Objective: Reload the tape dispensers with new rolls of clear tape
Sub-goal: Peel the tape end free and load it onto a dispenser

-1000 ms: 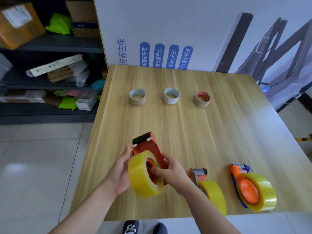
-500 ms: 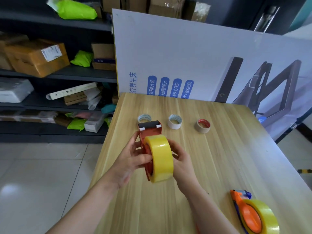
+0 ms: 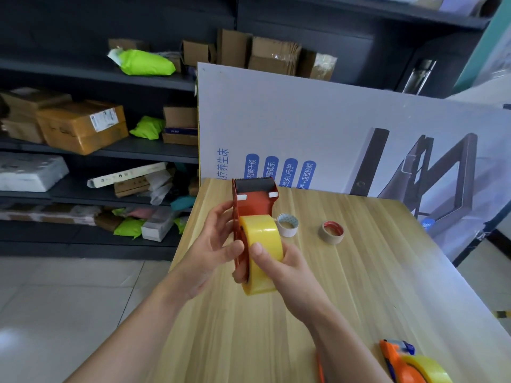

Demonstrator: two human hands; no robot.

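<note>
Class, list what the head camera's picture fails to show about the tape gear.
1. Head view: the hub of the red tape dispenser is hidden by the tape roll, left hand and right hand, so seating cannot be told.
2. Head view: the orange tape dispenser is cut off by the bottom edge.
3. Head view: an orange sliver beside the right forearm shows too little to identify.
</note>
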